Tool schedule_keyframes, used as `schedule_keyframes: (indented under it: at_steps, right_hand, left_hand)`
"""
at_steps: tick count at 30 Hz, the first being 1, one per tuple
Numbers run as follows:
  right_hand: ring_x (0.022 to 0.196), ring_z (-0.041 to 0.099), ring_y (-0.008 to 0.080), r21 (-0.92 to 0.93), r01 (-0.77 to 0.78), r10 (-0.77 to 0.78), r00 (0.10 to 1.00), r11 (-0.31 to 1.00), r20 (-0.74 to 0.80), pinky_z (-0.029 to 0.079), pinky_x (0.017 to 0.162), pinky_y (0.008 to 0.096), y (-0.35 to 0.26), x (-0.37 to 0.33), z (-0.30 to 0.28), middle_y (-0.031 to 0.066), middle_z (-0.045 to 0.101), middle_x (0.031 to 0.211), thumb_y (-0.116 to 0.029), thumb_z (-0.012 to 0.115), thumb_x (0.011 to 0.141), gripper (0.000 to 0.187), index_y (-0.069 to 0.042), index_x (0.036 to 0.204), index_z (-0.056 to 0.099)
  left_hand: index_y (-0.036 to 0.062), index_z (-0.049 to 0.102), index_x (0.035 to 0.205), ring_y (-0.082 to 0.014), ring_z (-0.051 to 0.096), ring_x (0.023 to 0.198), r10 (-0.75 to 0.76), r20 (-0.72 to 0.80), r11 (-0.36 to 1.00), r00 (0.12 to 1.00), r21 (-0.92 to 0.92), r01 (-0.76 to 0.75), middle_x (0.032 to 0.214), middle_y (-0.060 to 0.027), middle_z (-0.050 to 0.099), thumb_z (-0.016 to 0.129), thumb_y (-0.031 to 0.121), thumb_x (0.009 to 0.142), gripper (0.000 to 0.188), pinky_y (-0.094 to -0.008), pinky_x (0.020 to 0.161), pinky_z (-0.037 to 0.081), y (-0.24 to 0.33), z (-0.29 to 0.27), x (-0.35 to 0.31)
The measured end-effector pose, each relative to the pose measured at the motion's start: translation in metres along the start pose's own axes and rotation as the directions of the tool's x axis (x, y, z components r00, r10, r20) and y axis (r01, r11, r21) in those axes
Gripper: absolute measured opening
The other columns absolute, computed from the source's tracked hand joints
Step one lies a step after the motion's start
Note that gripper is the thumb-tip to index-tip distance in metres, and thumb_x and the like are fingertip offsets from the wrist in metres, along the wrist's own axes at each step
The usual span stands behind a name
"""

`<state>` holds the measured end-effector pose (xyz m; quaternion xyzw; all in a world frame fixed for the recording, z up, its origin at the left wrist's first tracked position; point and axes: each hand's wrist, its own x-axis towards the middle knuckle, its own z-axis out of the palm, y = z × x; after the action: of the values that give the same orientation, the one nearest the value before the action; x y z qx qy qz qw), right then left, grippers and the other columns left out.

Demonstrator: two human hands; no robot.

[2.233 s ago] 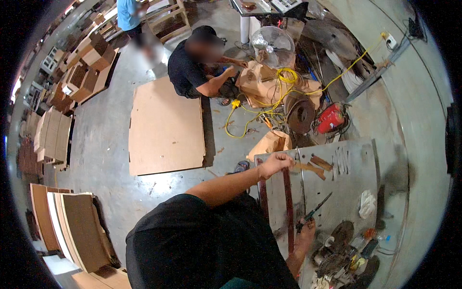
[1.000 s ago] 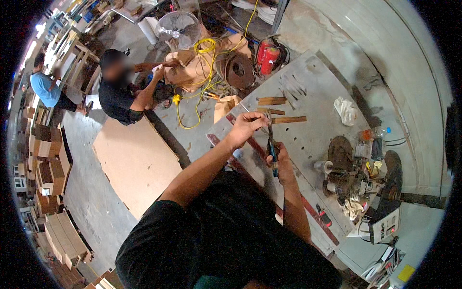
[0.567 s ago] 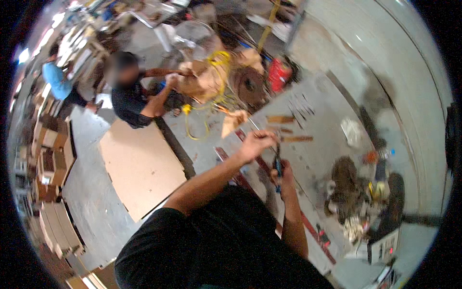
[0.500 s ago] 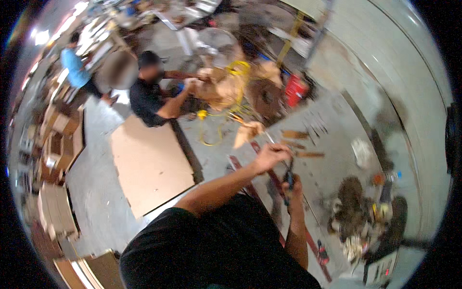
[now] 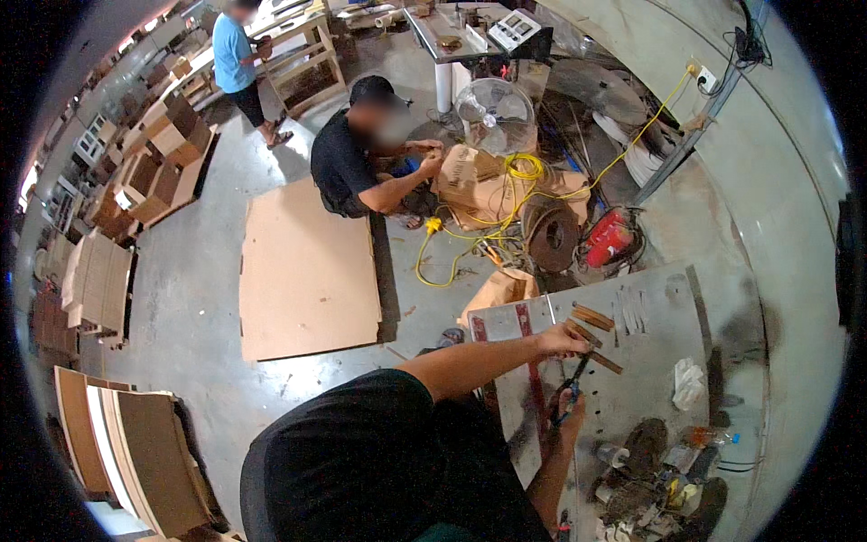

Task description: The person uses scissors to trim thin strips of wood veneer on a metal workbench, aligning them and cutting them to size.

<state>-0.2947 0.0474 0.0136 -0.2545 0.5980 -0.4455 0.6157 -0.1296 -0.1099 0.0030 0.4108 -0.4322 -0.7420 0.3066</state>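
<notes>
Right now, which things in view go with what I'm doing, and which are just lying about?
Seemingly part of it:
- tool, in your right hand
- brown strips, beside your left hand

Seemingly just lying about:
- white plastic, on the table
- bottle, capped in blue
- cardboard sheet, on the floor

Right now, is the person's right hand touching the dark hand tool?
Touching: the head view shows the right hand closed around the handles of the hand tool, its blades sticking out beyond the fingers.
</notes>
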Motion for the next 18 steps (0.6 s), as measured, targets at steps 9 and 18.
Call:
schedule_keyframes:
  at_steps: [9, 18]
  right_hand:
    - [0.073, 0.059, 0.0196, 0.523, -0.394, 0.296, 0.918, 0.756, 0.264, 0.051, 0.064, 0.0344, 0.053, 0.045, -0.016, 0.0073, 0.062, 0.087, -0.056, 0.054, 0.096, 0.053, -0.005, 0.109, 0.058]
    - [0.074, 0.060, 0.0202, 0.593, -0.543, 0.268, 0.829, 0.594, 0.490, 0.050, 0.064, 0.0341, 0.085, 0.054, -0.021, 0.0095, 0.064, 0.092, -0.046, 0.053, 0.100, 0.044, -0.005, 0.115, 0.057]
  left_hand:
    - [0.0024, 0.075, 0.100, -0.0147, 0.067, 0.090, 0.047, -0.085, 0.997, 0.995, -0.057, -0.052, 0.098, -0.0062, 0.074, 0.071, 0.024, 0.088, 0.025, -0.0303, 0.083, 0.053, -0.060, -0.034, 0.001]
    - [0.0040, 0.069, 0.097, -0.0131, 0.058, 0.078, 0.241, -0.263, 0.969, 0.934, 0.122, -0.215, 0.089, -0.0040, 0.068, 0.063, 0.017, 0.091, 0.015, -0.0289, 0.067, 0.047, -0.037, -0.119, -0.095]
